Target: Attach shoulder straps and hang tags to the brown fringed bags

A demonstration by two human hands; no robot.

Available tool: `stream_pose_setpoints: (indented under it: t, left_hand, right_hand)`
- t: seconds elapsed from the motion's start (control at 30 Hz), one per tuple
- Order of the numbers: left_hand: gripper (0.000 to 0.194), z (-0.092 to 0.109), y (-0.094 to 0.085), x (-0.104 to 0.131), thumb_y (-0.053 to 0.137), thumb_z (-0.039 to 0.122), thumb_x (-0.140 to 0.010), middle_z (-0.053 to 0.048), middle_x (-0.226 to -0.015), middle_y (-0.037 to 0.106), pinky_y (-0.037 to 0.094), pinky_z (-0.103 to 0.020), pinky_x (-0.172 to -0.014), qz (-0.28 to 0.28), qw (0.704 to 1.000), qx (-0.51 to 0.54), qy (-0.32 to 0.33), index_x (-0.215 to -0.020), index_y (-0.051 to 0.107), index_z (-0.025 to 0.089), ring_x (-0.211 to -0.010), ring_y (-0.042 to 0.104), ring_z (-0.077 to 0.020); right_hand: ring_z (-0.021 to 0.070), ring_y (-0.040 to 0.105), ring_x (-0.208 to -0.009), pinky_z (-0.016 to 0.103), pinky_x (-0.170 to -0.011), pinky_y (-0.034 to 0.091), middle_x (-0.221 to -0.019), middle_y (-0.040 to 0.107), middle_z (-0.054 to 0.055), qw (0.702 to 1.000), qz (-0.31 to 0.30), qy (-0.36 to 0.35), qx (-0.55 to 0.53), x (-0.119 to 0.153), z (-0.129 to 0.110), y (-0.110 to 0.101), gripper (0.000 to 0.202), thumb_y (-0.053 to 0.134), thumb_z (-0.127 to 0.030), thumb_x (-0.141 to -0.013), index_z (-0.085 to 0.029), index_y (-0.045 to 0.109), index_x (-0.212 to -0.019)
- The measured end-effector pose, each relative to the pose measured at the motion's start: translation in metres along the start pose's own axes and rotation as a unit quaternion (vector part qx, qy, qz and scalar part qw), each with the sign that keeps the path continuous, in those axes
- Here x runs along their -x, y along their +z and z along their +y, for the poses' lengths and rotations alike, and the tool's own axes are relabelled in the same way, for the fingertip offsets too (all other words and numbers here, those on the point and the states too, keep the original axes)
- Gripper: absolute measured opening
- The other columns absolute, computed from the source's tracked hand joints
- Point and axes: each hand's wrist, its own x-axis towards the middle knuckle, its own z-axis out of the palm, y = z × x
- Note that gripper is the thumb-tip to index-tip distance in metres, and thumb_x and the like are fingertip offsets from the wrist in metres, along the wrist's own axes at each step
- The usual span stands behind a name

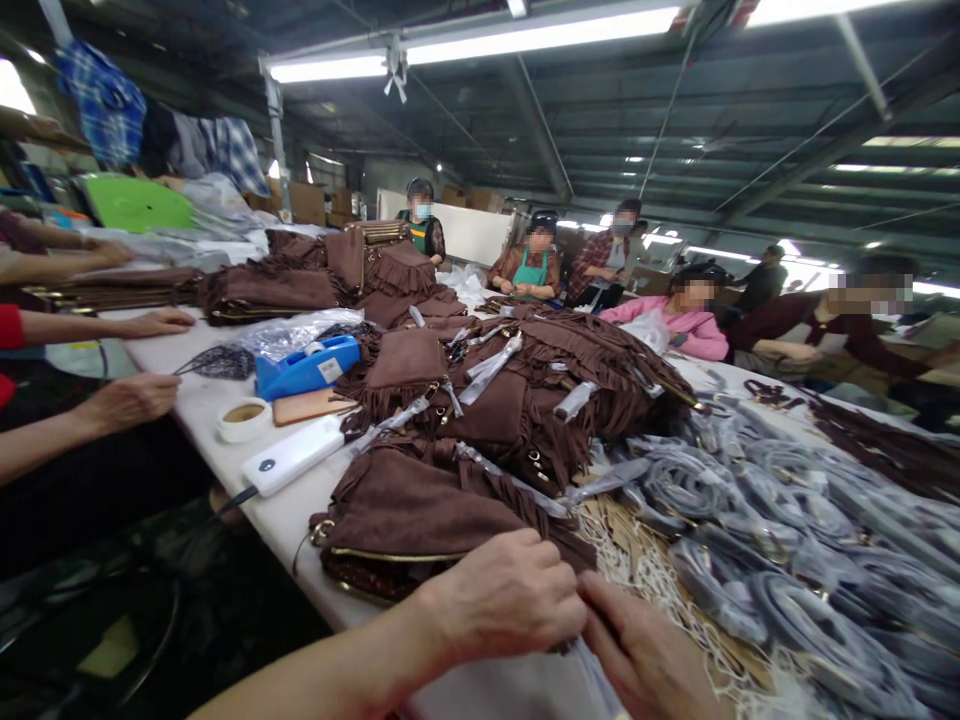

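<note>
A brown suede fringed bag (420,500) lies in front of me, its gold zipper partly undone along the near edge. Over the bag's right end, my left hand (506,595) is closed with its fingers curled under; what it grips is hidden. My right hand (652,650) meets it from the right, fingers bent and pressed against the left hand's fingertips, so their contents cannot be made out. Clear plastic wrap (589,675) hangs just below the two hands. White strings with brown tags (645,560) lie beyond my right hand.
More brown fringed bags (517,390) are heaped mid-table. Grey straps in plastic (795,560) cover the right side. A white power bank-like box (292,455), a tape roll (244,418) and a blue tape dispenser (307,368) sit left. Co-workers' hands (127,402) are at the left edge.
</note>
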Motion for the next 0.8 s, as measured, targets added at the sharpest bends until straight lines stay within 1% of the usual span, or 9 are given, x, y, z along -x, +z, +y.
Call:
stream_pose_setpoints:
  t: [0.1,0.17,0.27,0.3,0.33,0.5,0.63,0.73,0.8]
  left_hand:
    - [0.013,0.004,0.017,0.009,0.056,0.02,-0.094,0.0,-0.076,0.056,0.041,-0.029,-0.057,-0.027,0.997,0.037,-0.067,-0.082,0.055,0.017,-0.067,0.052,-0.0162]
    - [0.01,0.014,0.029,0.016,0.056,0.017,-0.093,-0.001,-0.081,0.057,0.042,-0.025,-0.058,0.001,0.979,0.106,-0.176,-0.084,0.057,0.016,-0.07,0.054,-0.0144]
    - [0.01,0.031,0.037,0.022,0.059,0.008,-0.089,-0.001,-0.086,0.059,0.045,-0.018,-0.066,0.065,0.886,0.283,-0.362,-0.083,0.06,0.016,-0.076,0.058,-0.0104]
    - [0.011,0.035,0.035,0.023,0.06,0.006,-0.087,0.0,-0.086,0.06,0.045,-0.018,-0.07,0.075,0.858,0.32,-0.395,-0.084,0.062,0.016,-0.078,0.059,-0.0102]
    - [0.011,0.038,0.033,0.023,0.062,0.005,-0.085,0.0,-0.085,0.061,0.045,-0.02,-0.072,0.074,0.847,0.332,-0.408,-0.084,0.063,0.017,-0.08,0.059,-0.0112]
    - [0.009,0.039,0.014,0.017,0.064,0.012,-0.08,-0.001,-0.084,0.062,0.042,-0.03,-0.069,0.03,0.887,0.204,-0.414,-0.08,0.062,0.02,-0.081,0.054,-0.0184]
    - [0.008,0.04,0.003,0.013,0.06,0.014,-0.082,-0.001,-0.087,0.061,0.039,-0.031,-0.066,0.019,0.881,0.179,-0.438,-0.08,0.059,0.021,-0.081,0.053,-0.0183]
    - [0.009,0.034,-0.004,0.024,0.062,0.018,-0.084,0.0,-0.086,0.06,0.037,-0.034,-0.069,0.021,0.886,0.152,-0.437,-0.077,0.058,0.022,-0.083,0.051,-0.0204]
    - [0.014,0.026,-0.009,0.036,0.058,0.016,-0.087,-0.002,-0.083,0.059,0.036,-0.036,-0.071,0.022,0.875,0.104,-0.472,-0.073,0.057,0.021,-0.082,0.049,-0.0214]
  right_hand:
    - [0.016,0.067,-0.062,0.023,-0.058,0.044,-0.068,0.068,-0.002,1.0,0.011,-0.015,0.003,0.002,0.002,0.002,0.029,0.04,-0.039,-0.098,-0.026,0.059,-0.08]
    - [0.0155,0.068,-0.062,0.023,-0.057,0.044,-0.068,0.069,-0.003,0.999,0.032,-0.017,0.011,0.004,0.002,0.004,0.028,0.04,-0.038,-0.099,-0.026,0.059,-0.082]
    - [0.016,0.067,-0.058,0.023,-0.054,0.043,-0.066,0.068,-0.003,0.998,0.046,-0.021,0.027,0.007,0.002,0.007,0.028,0.041,-0.038,-0.099,-0.026,0.06,-0.082]
    - [0.0163,0.066,-0.058,0.024,-0.054,0.043,-0.065,0.067,-0.003,0.998,0.046,-0.02,0.027,0.009,0.002,0.008,0.029,0.04,-0.039,-0.099,-0.026,0.06,-0.082]
    - [0.0165,0.066,-0.058,0.024,-0.055,0.043,-0.065,0.067,-0.002,0.999,0.045,-0.016,0.024,0.01,0.0,0.007,0.03,0.04,-0.04,-0.1,-0.026,0.059,-0.082]
    - [0.0152,0.061,-0.055,0.024,-0.055,0.041,-0.061,0.062,-0.003,1.0,0.008,0.01,-0.016,0.011,-0.008,-0.003,0.034,0.04,-0.045,-0.099,-0.025,0.057,-0.077]
    - [0.015,0.061,-0.056,0.024,-0.056,0.041,-0.062,0.063,-0.002,0.999,0.0,0.015,-0.032,0.011,-0.008,-0.009,0.036,0.039,-0.049,-0.099,-0.025,0.059,-0.079]
    - [0.0142,0.058,-0.052,0.024,-0.054,0.04,-0.06,0.062,-0.003,0.999,-0.008,0.027,-0.042,0.016,-0.003,-0.006,0.038,0.04,-0.052,-0.097,-0.025,0.06,-0.078]
    - [0.0141,0.057,-0.05,0.025,-0.054,0.04,-0.058,0.061,-0.003,0.998,0.011,0.049,-0.047,0.019,0.002,-0.004,0.039,0.04,-0.051,-0.096,-0.025,0.058,-0.074]
